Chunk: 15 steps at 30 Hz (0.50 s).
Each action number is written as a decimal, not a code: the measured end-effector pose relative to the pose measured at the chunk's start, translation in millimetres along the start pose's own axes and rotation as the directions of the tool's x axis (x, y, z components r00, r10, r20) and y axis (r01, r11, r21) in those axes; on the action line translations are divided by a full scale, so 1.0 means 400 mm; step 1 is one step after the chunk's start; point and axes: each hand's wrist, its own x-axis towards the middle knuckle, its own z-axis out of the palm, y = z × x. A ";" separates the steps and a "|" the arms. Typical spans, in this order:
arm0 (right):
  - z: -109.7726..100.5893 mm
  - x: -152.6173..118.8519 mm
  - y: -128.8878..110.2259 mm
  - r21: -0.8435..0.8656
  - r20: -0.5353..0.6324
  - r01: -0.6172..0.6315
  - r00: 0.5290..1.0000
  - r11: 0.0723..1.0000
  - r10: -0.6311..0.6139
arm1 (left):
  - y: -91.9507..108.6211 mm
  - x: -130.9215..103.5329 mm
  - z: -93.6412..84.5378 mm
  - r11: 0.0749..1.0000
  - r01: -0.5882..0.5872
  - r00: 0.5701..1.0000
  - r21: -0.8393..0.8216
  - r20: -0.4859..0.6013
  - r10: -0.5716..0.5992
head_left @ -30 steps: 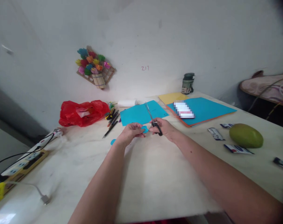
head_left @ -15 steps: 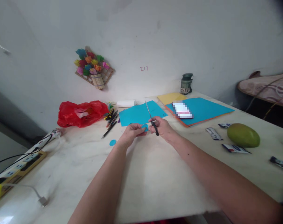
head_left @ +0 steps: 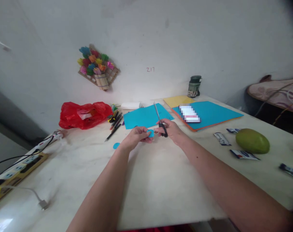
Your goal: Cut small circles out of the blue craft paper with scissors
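Note:
Between the thumb and fingers of my left hand (head_left: 137, 134) is a small blue paper circle (head_left: 151, 133). My right hand (head_left: 170, 129) grips a pair of scissors (head_left: 157, 112) by the black handles, blades pointing up and away from me. Its fingertips come right up to the circle's right edge; whether they touch it I cannot tell. Another blue paper disc (head_left: 116, 145) lies on the table beside my left wrist. Beyond my hands a blue sheet (head_left: 143, 116) lies flat, with a small drawn circle near its right corner.
Pens (head_left: 113, 132) and a red plastic bag (head_left: 85, 115) lie to the left, a power strip (head_left: 20, 170) farther left. At right are stacked coloured sheets (head_left: 216, 112) with a phone (head_left: 190, 114) on top, a green mango (head_left: 252, 141) and small packets (head_left: 244, 154). A bottle (head_left: 194, 86) stands behind.
The scissors have turned slightly in my right hand, and their blades now look a little parted. My left hand keeps hold of the paper circle. The view has shifted slightly.

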 end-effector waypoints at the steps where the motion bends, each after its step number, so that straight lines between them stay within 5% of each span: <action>1: 0.000 0.000 0.001 -0.004 0.012 0.001 1.000 1.000 0.000 | 0.000 -0.001 0.000 1.000 0.011 1.000 0.011 0.020 -0.011; 7: 0.007 -0.004 0.003 -0.040 0.068 -0.031 0.997 0.999 0.034 | 0.000 -0.003 0.004 0.997 0.066 0.994 0.044 0.088 -0.070; 15: 0.016 -0.006 -0.003 -0.055 0.053 -0.024 0.998 0.998 0.027 | -0.010 0.003 0.001 0.999 0.050 0.999 0.006 -0.003 -0.050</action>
